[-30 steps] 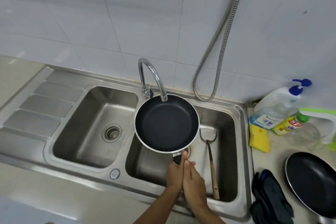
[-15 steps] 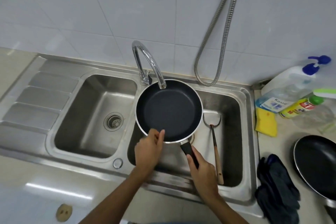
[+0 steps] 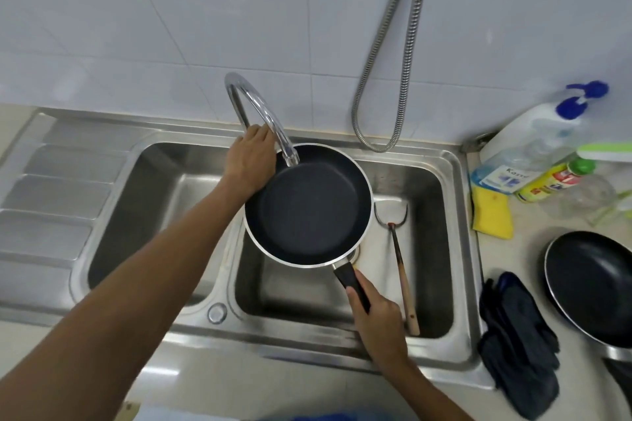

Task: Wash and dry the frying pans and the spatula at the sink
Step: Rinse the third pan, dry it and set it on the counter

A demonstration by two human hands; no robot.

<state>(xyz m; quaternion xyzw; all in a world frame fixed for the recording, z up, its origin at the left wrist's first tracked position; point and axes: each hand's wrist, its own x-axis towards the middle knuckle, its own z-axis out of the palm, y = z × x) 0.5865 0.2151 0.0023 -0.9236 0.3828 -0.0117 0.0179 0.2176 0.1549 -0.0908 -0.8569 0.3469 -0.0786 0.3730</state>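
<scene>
Steel double sink under white tiles.
The right hand grips the frying pan handle over the right basin; the left hand is on the tap base, its grip unclear; the spatula lies in this basin.

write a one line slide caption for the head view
Right hand holds a frying pan under the faucet, left hand at its base.
</scene>
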